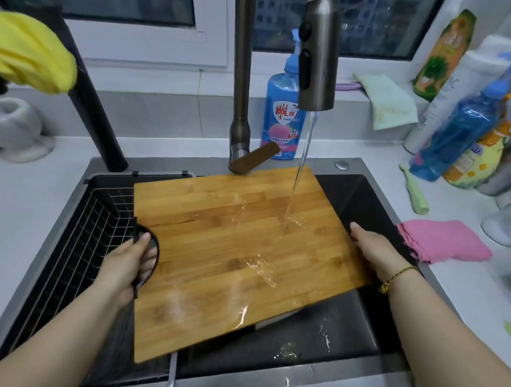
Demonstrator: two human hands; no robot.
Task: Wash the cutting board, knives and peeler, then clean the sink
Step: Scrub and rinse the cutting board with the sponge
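Note:
A wooden cutting board (pixel 232 250) lies tilted across the dark sink (pixel 345 335), wet on top. Water streams from the faucet head (pixel 318 59) onto its far right part. My left hand (pixel 127 264) grips the black curved handle on the board's left edge, fingers curled through it. My right hand (pixel 374 246) holds the board's right edge, thumb on top, fingers hidden under it. A metal utensil handle (pixel 172 375) pokes out from beneath the board at the sink's front; a blade edge shows under the board's lower right side.
A wire basket (pixel 81 239) fills the sink's left side. Blue dish soap (pixel 281 113) stands behind the faucet. A pink cloth (pixel 444 240), green peeler-like tool (pixel 415 193) and several bottles (pixel 459 134) crowd the right counter. A yellow cloth (pixel 30 52) hangs at upper left.

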